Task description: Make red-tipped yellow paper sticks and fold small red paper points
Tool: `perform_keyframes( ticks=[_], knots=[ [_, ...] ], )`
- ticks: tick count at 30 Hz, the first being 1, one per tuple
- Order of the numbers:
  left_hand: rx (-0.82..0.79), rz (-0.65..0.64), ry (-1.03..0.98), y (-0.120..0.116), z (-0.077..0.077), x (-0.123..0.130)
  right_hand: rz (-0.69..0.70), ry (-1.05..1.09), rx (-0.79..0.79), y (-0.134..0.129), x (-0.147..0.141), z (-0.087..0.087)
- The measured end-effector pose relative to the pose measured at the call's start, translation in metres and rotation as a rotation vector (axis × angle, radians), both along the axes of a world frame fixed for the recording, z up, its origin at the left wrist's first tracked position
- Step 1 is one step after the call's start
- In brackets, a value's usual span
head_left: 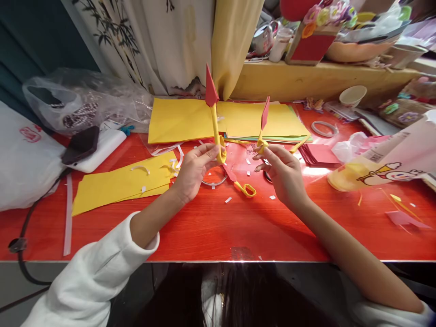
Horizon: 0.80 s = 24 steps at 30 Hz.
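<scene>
My left hand [195, 172] pinches a yellow paper piece with a folded loop and a long stem, topped by a red paper tip [211, 88]. Between the fingertips of my right hand [284, 175] is a smaller yellow folded paper piece with a narrow red tip [265, 113]. Both pieces stand roughly upright above the red table [211, 231], apart from each other. Below them, between my hands, lies another yellow paper loop [250, 190] with a red end. A round ring [214, 183] lies partly behind my left hand.
Yellow sheets [180, 120] lie at the back, and yellow strips [119, 184] at the left. Red paper squares [318, 154] and a drink cup [378, 159] are at the right. A dark phone [81, 144] and plastic bags [23, 159] sit far left.
</scene>
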<state>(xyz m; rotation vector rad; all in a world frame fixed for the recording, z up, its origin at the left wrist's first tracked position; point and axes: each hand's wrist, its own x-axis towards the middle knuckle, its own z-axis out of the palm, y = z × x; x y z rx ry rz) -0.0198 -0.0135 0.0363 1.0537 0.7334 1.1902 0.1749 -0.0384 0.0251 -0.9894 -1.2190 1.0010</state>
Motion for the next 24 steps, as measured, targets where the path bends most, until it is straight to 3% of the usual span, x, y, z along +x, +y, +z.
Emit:
perform_keyframes(
  ticks=[6, 11, 16, 24],
  knots=[
    [0.025, 0.049, 0.25, 0.009, -0.013, 0.0, 0.033, 0.115, -0.088, -0.001, -0.005, -0.009],
    [0.158, 0.262, 0.355, 0.02, -0.025, -0.004, 0.007, 0.01, -0.075, 0.001, -0.005, -0.016],
    [0.281, 0.382, 0.486, 0.018, -0.021, -0.006, -0.028, -0.197, 0.038, 0.0, -0.004, -0.013],
    [0.298, 0.367, 0.399, 0.013, -0.015, -0.004, -0.046, -0.401, 0.152, -0.003, -0.006, -0.015]
  ],
)
